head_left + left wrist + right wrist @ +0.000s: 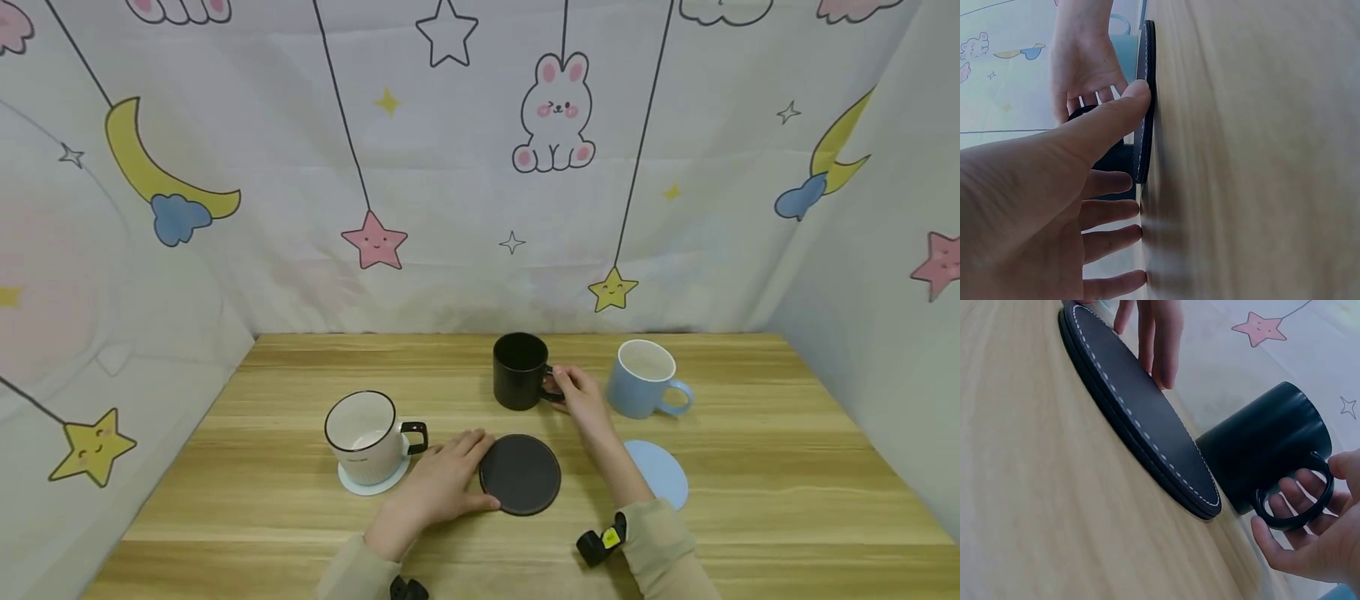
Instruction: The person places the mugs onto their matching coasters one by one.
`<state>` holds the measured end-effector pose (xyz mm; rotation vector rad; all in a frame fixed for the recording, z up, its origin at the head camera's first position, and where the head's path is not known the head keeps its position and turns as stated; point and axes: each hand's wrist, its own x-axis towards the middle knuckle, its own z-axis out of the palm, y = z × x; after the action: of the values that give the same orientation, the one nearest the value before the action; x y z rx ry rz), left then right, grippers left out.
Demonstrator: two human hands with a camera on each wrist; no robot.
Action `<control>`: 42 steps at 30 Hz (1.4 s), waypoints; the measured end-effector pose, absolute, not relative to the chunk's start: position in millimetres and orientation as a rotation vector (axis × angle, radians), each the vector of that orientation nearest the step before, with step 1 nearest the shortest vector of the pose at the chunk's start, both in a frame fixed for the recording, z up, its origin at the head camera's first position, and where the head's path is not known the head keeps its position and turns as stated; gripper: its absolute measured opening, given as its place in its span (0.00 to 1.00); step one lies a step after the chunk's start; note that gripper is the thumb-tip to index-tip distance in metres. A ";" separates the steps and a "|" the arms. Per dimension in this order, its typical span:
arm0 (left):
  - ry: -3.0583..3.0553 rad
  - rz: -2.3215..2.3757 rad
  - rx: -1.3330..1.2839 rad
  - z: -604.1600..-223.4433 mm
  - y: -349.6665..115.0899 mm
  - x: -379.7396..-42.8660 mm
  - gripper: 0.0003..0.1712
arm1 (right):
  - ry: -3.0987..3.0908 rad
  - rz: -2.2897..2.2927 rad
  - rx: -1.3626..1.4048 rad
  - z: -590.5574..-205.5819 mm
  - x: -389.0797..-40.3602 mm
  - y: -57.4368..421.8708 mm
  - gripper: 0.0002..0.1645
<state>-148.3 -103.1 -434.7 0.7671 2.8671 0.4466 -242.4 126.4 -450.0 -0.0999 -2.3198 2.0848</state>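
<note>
A black mug (pixel 517 375) stands upright toward the back of the table. My right hand (pixel 581 400) grips its handle, fingers curled around the loop in the right wrist view. In front of the mug lies a round black coaster (pixel 521 475) with white edge stitching; its rim looks two layers thick in the right wrist view (pixel 1141 419). My left hand (pixel 448 482) rests at the coaster's left side, fingers fairly straight, with the thumb (pixel 1138 90) touching the rim and the other fingertips down at the table.
A white mug (pixel 363 437) with a black rim and handle sits on a pale coaster (pixel 352 483) at left. Back right stands a light blue mug (pixel 641 383); a blue coaster (pixel 663 475) lies in front, partly behind my right forearm. A patterned cloth (pixel 450 167) hangs behind.
</note>
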 end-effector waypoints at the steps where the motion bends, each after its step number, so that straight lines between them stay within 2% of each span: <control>1: 2.865 0.447 0.767 -434.6 -103.3 -148.3 0.49 | -2.316 2.088 -0.106 -450.1 -242.5 126.1 0.23; 17: 2.842 0.422 0.746 -434.7 -102.1 -146.6 0.48 | -2.285 2.142 -0.162 -449.5 -245.4 126.2 0.18; 27: 2.839 0.423 0.736 -435.2 -102.7 -145.6 0.48 | -2.329 2.131 -0.202 -447.7 -245.8 125.1 0.21; 42: 2.834 0.406 0.728 -437.0 -104.5 -144.9 0.48 | -2.233 2.195 -0.172 -449.5 -245.6 121.0 0.20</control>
<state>-144.9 -104.5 -437.0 0.7275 2.8345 0.4063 -245.6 121.0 -449.5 -0.1719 -2.2331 2.1951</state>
